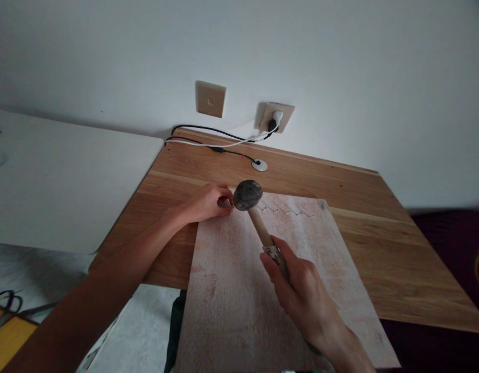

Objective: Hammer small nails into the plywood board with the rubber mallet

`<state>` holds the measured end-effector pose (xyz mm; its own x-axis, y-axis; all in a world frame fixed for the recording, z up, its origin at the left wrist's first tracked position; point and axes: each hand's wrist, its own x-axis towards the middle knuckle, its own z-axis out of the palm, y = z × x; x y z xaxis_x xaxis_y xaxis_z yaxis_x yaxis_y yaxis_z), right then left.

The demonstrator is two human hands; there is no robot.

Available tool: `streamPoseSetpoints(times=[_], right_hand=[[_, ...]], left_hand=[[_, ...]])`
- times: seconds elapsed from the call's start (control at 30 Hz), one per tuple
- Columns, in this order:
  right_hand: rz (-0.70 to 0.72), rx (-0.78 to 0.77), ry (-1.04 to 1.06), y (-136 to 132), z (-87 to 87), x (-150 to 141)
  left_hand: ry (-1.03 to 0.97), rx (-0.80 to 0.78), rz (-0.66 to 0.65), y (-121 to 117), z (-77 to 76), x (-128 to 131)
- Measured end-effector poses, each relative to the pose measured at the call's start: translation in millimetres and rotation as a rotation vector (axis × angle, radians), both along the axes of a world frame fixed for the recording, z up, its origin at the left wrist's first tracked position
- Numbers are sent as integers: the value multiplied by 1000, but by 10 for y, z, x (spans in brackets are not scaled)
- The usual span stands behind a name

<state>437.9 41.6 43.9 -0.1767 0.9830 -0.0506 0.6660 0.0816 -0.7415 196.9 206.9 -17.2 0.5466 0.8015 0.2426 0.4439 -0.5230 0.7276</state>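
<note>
My right hand is wrapped round the wooden handle of a mallet, whose dark, rounded head is raised over the far part of a pale, pinkish-white board. Beside the mallet head, my left hand rests at the board's far left corner with its fingers pinched together. Whatever sits between those fingertips is too small and partly hidden to make out. Along the board's far edge, several thin, shiny nails form a zigzag row to the right of the mallet head.
The board lies on a wooden desk and overhangs its near edge. A white table adjoins on the left. Behind, black and white cables run to a wall socket. A round cable grommet is set in the desk.
</note>
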Motion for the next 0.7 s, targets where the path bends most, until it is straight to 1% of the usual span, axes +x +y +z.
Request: streamPoseSetpoints(times=[0.07,0.2,0.4,0.57,0.7], right_hand=[[-13,10,13,-1,17,-8],[-6,-19,39,-23,22,-22],[34,-50,10,-35,-26,-5],[-4,-44,40,-24,-18,20],[37,-54,40,-17,-19,25]], left_hand=[[1,10,-9,-8,12,-10],[-7,-14,-35,-4,21,-26],[-9,-28,-18,11,13,-12],[23,-16,0,-6,53,-8],[42,-25,14,-9,52,-13]])
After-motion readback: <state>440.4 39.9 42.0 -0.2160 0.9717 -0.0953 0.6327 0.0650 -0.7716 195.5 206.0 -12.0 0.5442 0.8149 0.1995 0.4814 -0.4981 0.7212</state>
